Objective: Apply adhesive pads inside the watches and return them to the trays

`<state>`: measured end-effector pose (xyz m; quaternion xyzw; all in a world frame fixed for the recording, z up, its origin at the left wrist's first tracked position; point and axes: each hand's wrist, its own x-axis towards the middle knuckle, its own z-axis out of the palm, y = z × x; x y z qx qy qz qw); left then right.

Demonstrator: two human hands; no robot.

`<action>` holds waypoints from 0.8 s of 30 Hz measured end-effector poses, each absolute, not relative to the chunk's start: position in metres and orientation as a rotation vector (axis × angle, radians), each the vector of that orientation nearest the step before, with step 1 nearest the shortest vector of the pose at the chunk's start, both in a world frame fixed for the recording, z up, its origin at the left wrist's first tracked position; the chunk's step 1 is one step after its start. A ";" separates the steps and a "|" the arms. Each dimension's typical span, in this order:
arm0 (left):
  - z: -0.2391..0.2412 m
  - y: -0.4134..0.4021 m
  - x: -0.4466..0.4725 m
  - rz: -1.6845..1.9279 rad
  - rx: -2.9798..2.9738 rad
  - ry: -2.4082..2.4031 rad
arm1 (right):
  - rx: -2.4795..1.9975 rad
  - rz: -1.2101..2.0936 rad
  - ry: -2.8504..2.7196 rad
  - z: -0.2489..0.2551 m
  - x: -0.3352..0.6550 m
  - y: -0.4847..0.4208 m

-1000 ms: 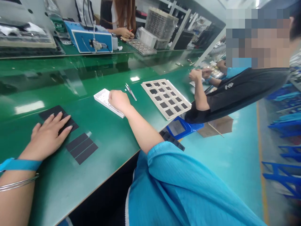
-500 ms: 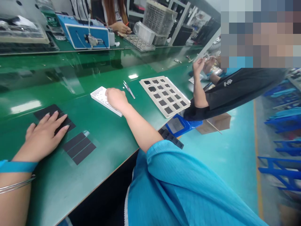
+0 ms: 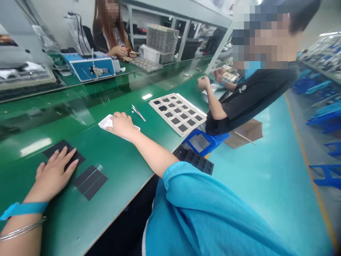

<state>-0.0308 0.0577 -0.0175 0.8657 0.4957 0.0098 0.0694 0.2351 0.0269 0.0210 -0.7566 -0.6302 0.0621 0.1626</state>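
Grips both rest on the green worktop (image 3: 119, 160); left hand (image 3: 53, 174) spread, pressing a black sheet (image 3: 64, 148); right hand (image 3: 122, 125) curled over a white tray (image 3: 104, 123), any pinch hidden; beige tray (image 3: 178, 113) right of it, tweezers (image 3: 138, 112) just beside it, untouched.
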 end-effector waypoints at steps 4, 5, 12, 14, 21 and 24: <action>-0.016 0.058 -0.029 0.005 2.572 1.511 | -2.202 0.249 -1.881 0.016 0.231 0.027; -0.017 0.058 -0.030 0.019 2.568 1.512 | -2.200 0.240 -1.893 0.015 0.231 0.027; -0.023 0.062 -0.035 0.113 2.568 1.479 | -2.119 0.107 -1.903 0.022 0.230 0.019; -0.022 0.062 -0.035 0.109 2.564 1.479 | -2.103 0.084 -1.880 0.023 0.229 0.018; -0.023 0.063 -0.036 0.144 2.558 1.479 | -2.140 0.169 -1.821 0.018 0.231 0.023; -0.025 0.064 -0.037 0.157 2.557 1.477 | -2.131 0.169 -1.779 0.015 0.232 0.025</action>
